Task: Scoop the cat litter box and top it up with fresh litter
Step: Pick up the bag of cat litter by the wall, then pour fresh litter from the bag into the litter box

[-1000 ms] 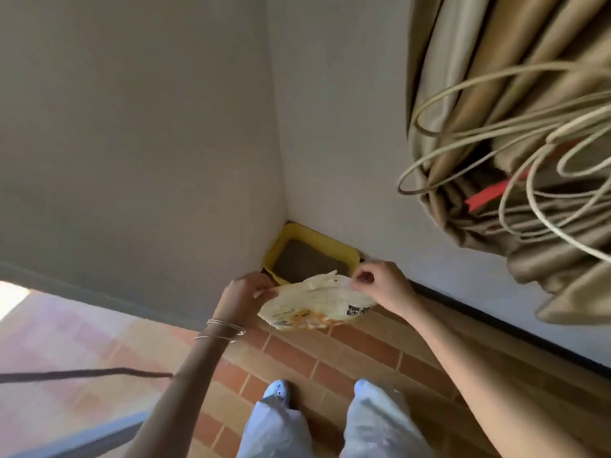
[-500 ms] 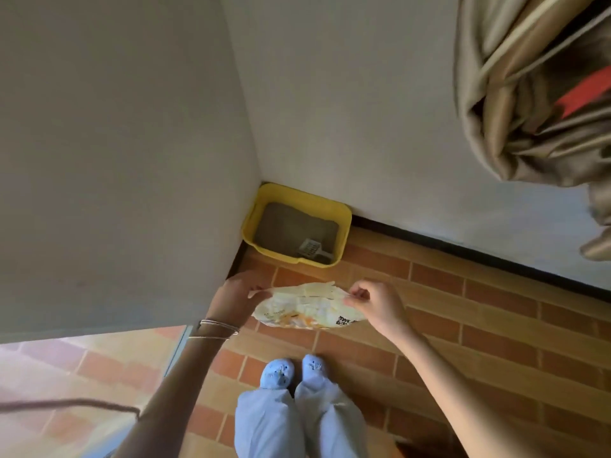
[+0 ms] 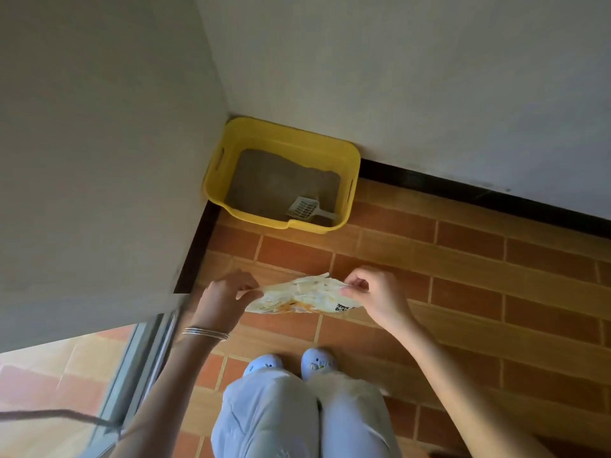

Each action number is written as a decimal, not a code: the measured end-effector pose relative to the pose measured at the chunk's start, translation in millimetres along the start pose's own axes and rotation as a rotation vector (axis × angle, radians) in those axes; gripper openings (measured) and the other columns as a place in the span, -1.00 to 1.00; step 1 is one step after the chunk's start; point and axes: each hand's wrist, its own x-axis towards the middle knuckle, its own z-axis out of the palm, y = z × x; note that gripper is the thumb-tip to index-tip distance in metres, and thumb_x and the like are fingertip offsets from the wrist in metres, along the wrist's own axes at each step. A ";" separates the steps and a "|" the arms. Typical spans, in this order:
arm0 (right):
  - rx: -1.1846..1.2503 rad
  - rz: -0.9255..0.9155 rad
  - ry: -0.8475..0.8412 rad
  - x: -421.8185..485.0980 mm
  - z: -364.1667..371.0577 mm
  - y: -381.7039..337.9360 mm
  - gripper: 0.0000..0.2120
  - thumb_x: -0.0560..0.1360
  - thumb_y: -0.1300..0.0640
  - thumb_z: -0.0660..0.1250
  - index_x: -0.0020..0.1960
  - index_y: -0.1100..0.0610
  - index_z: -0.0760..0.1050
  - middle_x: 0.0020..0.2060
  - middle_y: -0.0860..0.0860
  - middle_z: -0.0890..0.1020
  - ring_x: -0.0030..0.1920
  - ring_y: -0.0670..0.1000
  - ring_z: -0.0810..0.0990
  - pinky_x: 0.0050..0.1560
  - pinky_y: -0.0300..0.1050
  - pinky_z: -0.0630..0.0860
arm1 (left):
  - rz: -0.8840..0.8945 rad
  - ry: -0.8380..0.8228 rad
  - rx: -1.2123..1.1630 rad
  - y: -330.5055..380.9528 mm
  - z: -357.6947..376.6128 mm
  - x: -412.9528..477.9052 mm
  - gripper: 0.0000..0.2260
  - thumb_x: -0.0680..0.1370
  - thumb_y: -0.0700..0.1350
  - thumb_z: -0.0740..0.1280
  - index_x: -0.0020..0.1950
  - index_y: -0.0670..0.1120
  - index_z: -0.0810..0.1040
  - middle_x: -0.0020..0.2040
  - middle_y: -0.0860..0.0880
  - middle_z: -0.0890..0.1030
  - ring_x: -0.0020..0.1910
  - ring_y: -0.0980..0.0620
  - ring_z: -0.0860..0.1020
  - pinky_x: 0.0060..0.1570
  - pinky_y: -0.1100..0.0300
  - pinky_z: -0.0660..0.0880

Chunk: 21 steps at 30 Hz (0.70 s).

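A yellow litter box (image 3: 348, 160) sits on the floor in the wall corner, part filled with grey-brown litter (image 3: 264, 180). A pale slotted scoop (image 3: 305, 208) lies inside it near the front right. In front of me, well short of the box, I hold a cream and orange plastic bag (image 3: 297, 297) stretched between both hands. My left hand (image 3: 224, 299) pinches its left edge and my right hand (image 3: 370, 297) pinches its right edge. The bag's inside is hidden.
Brown brick-pattern tiles (image 3: 463, 292) cover the floor, with a black skirting (image 3: 463, 196) along the right wall. A sliding door track (image 3: 145, 358) runs at the lower left. My legs and pale slippers (image 3: 287, 361) stand just behind the bag.
The view has tilted down and the hanging curtain and cords have left the frame. The litter box and scoop have come fully into view. Both hands keep their pinch on the bag.
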 end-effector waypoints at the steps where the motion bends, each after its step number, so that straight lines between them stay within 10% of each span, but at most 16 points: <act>1: 0.007 -0.012 0.005 6.3 7.7 6.5 -0.91 0.35 0.11 0.48 -0.24 0.09 0.59 -0.31 -0.09 0.61 -0.28 -0.09 0.54 -0.26 -0.06 0.47 | 0.008 0.017 -0.006 -8.6 7.6 4.2 -0.91 0.38 -0.19 0.49 -0.26 -0.07 0.61 -0.28 0.08 0.60 -0.27 0.10 0.58 -0.18 0.12 0.54; 8: 0.010 -0.154 0.151 62.8 27.6 31.6 -0.89 0.37 0.02 0.45 -0.20 0.05 0.59 -0.32 -0.14 0.61 -0.30 -0.09 0.58 -0.31 0.00 0.53 | 0.109 0.297 -0.063 -46.6 37.9 45.1 -0.86 0.33 -0.17 0.51 -0.20 -0.20 0.63 -0.25 -0.01 0.62 -0.24 0.16 0.51 -0.23 0.52 0.36; 21: -0.060 -0.351 0.405 180.8 22.4 45.1 -0.86 0.37 0.02 0.45 -0.18 0.09 0.60 -0.27 -0.15 0.60 -0.21 -0.11 0.59 -0.11 -0.04 0.55 | 0.079 0.440 -0.279 -47.4 29.7 173.6 -0.90 0.39 -0.09 0.49 -0.14 -0.06 0.64 -0.44 0.34 0.54 -0.37 0.42 0.47 -0.34 0.53 0.34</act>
